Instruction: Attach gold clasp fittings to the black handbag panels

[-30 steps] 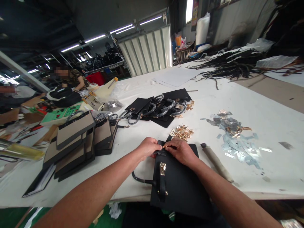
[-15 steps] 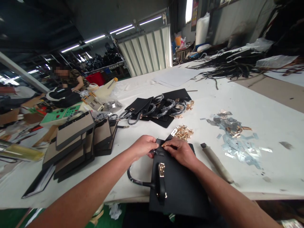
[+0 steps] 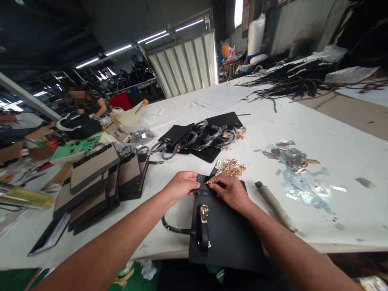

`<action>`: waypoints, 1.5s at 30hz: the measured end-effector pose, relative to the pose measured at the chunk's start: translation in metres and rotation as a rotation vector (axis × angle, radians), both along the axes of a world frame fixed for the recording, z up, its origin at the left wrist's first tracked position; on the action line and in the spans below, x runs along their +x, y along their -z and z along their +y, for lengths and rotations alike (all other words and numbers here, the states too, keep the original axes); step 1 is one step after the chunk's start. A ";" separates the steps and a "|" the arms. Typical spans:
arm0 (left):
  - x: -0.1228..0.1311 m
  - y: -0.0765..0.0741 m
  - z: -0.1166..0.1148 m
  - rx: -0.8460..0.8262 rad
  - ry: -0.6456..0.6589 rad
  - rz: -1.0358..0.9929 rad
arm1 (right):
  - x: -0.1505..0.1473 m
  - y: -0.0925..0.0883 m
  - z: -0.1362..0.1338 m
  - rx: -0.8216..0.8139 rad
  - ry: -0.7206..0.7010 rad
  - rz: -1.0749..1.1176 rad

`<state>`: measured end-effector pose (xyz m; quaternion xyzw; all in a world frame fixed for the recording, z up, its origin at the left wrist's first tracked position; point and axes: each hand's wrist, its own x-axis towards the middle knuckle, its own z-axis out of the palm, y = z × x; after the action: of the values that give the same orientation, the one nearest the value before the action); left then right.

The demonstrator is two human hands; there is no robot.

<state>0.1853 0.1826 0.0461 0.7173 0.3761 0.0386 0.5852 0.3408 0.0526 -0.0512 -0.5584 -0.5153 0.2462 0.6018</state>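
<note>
A black bag panel (image 3: 228, 230) lies at the table's front edge, with a black handle (image 3: 177, 230) curving out to its left and a strap with a gold buckle (image 3: 204, 214) on it. My left hand (image 3: 183, 186) grips the panel's upper left edge, its fingers closed around it. In my right hand (image 3: 228, 192), thumb and fingertips pinch a small gold metal piece (image 3: 207, 182) against the panel near its top edge. Just beyond the hands is a pile of small gold fittings (image 3: 235, 167), beside a strap with a gold tip (image 3: 217, 165).
Stacked grey-brown panels (image 3: 93, 167) stand at left. Black panels with wrapped handles (image 3: 206, 137) lie mid-table. Metal plates (image 3: 303, 173), a cloth-wrapped rod (image 3: 275, 206) and black strips (image 3: 291, 79) are at right. A person (image 3: 87, 101) sits beyond the table's left side.
The view has shifted slightly. The strap with the gold tip beyond the panel stands more upright. Both hands keep nearly the same place on the panel.
</note>
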 end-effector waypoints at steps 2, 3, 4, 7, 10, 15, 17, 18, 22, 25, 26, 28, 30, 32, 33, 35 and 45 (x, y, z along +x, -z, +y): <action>0.002 -0.001 -0.002 -0.013 -0.031 -0.017 | 0.000 0.001 0.000 -0.001 -0.001 -0.008; 0.002 -0.002 -0.003 -0.012 -0.047 -0.012 | 0.000 0.001 0.000 -0.002 -0.003 -0.010; 0.003 -0.002 -0.004 -0.008 -0.060 0.000 | 0.000 0.001 0.000 -0.002 -0.004 -0.011; 0.004 -0.002 -0.004 0.001 -0.075 0.043 | -0.001 0.002 0.000 0.002 -0.005 -0.010; 0.005 0.001 -0.001 0.003 -0.064 0.054 | -0.001 0.001 0.001 0.012 0.002 0.002; 0.009 0.004 0.004 -0.004 -0.055 0.078 | -0.001 0.000 0.000 0.029 -0.007 0.049; 0.012 0.004 0.005 -0.012 -0.051 0.088 | 0.000 0.000 0.000 0.033 -0.006 0.068; 0.013 0.004 0.006 -0.016 -0.050 0.092 | 0.000 0.000 0.000 0.035 -0.004 0.077; 0.019 0.003 0.006 -0.026 -0.065 0.085 | 0.001 0.000 0.000 0.043 0.009 0.096; 0.023 0.003 0.002 -0.010 -0.095 0.087 | 0.001 0.000 0.000 0.058 0.021 0.089; 0.024 0.003 0.001 -0.001 -0.101 0.081 | 0.001 0.000 0.000 0.062 0.027 0.083; 0.026 0.004 -0.002 0.017 -0.108 0.054 | 0.001 0.000 -0.001 0.065 0.038 0.065; 0.027 0.004 -0.005 0.033 -0.115 0.042 | 0.001 0.000 -0.001 0.057 0.040 0.040; 0.027 0.005 -0.006 0.050 -0.127 0.049 | 0.002 0.001 -0.001 0.049 0.036 0.011; 0.026 0.005 -0.006 0.053 -0.130 0.054 | 0.002 0.001 0.000 0.045 0.032 0.003; 0.024 0.005 -0.005 0.040 -0.129 0.061 | 0.003 0.001 0.000 0.039 0.019 0.018; 0.014 0.005 0.002 -0.080 -0.077 0.071 | 0.003 0.000 0.000 0.009 -0.025 0.106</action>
<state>0.1993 0.1846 0.0412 0.6793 0.4252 0.0207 0.5978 0.3441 0.0522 -0.0508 -0.5353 -0.4908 0.2805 0.6276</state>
